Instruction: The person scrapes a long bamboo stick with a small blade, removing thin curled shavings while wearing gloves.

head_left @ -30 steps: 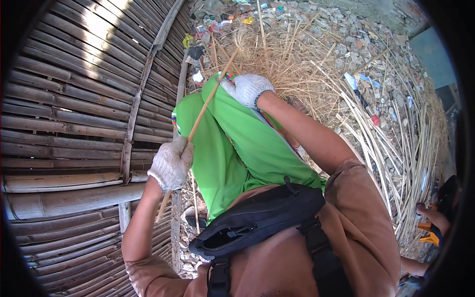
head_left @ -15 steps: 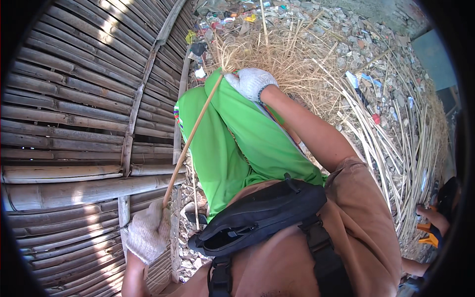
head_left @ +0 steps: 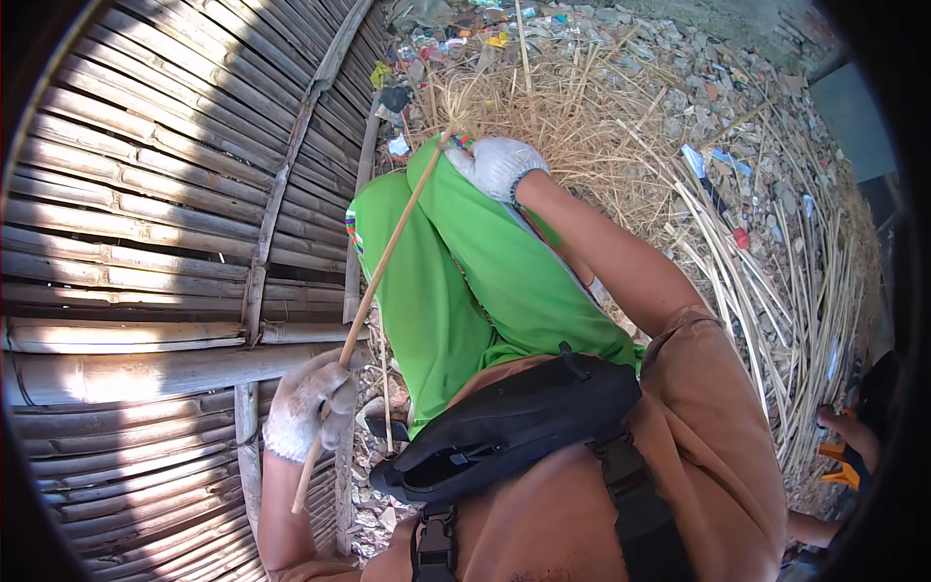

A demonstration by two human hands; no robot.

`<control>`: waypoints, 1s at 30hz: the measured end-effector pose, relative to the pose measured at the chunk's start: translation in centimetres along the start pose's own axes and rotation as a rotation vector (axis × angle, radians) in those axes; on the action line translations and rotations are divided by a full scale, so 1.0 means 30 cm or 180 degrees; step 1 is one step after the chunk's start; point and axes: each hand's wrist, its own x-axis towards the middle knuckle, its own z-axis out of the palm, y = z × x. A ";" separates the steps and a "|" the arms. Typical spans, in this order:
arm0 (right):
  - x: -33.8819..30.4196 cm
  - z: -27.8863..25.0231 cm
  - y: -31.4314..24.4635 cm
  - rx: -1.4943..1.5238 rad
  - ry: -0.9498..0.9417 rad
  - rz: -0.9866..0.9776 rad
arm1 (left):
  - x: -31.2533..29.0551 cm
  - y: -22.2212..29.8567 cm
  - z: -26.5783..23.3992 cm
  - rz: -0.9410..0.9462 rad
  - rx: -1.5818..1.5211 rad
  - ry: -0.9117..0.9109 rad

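The thin tan bamboo stick (head_left: 386,264) (prob. bamboo, poss. cane) lay on a slant across the left side of the green trousers (head_left: 524,291), far end at the knee, near end poking out below the gloved left hand (head_left: 308,403). L hand's fingers were curled round it, a firm-ish hold approx. a third of the way up from the near end. The gloved right hand (head_left: 499,167) sat on the knee just right of the far tip, fingers bent; couldn't tell what, if anything, they closed on, as the underside was hidden.

Handling, by my judgement: light, fairly stiff w/ a bit of spring, prob. smooth along its length, so apt to slide or twist in knit gloves. Thin ends looked likeliest to split or splinter. Best hold: lower third for control, plus support nr the far tip, esp. vs. bending mid-span.

Far side: straw-coloured shavings (head_left: 572,145) on stony rubble (head_left: 679,73); right: long pale strips (head_left: 722,262). Left: bamboo-slat wall (head_left: 126,209). Near: black waist bag (head_left: 524,412), partly unzipped.
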 end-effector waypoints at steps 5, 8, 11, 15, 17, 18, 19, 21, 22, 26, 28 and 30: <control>0.013 0.009 0.002 -0.0040 0.0075 -0.0113 | 0.368 0.051 0.059 0.0213 -0.0028 -0.0419; 0.016 0.005 -0.019 -0.0028 0.0062 -0.0125 | 0.552 0.100 0.090 0.0280 0.0228 -0.0396; 0.007 -0.002 -0.003 -0.0073 0.0095 -0.0121 | 0.651 0.169 0.188 0.0304 0.0632 -0.0253; 0.008 0.001 -0.007 -0.0065 0.0069 -0.0088 | 0.665 0.161 0.175 0.0319 0.0877 -0.0107; 0.009 0.000 -0.005 -0.0049 0.0056 -0.0057 | 0.631 0.141 0.154 0.0337 0.0790 -0.0056; 0.010 -0.001 0.000 -0.0049 0.0049 -0.0037 | 0.608 0.134 0.153 0.0348 0.0750 -0.0036; 0.010 0.000 0.002 -0.0051 0.0041 -0.0022 | 0.586 0.129 0.152 0.0308 0.0744 -0.0015; 0.016 0.005 0.010 -0.0052 0.0016 -0.0031 | 0.515 0.142 0.164 0.0244 0.0719 0.0043; 0.018 0.008 0.016 -0.0058 0.0011 -0.0028 | 0.480 0.144 0.164 0.0230 0.0865 0.0043; 0.020 0.013 0.003 -0.0048 0.0078 -0.0070 | 0.319 0.130 0.111 0.0324 0.1012 0.0067; 0.023 0.009 0.003 -0.0043 0.0056 -0.0053 | 0.224 0.129 0.092 0.0236 0.1084 0.0121; 0.023 0.004 0.008 -0.0017 0.0011 -0.0022 | 0.117 0.136 0.082 0.0149 0.1222 0.0203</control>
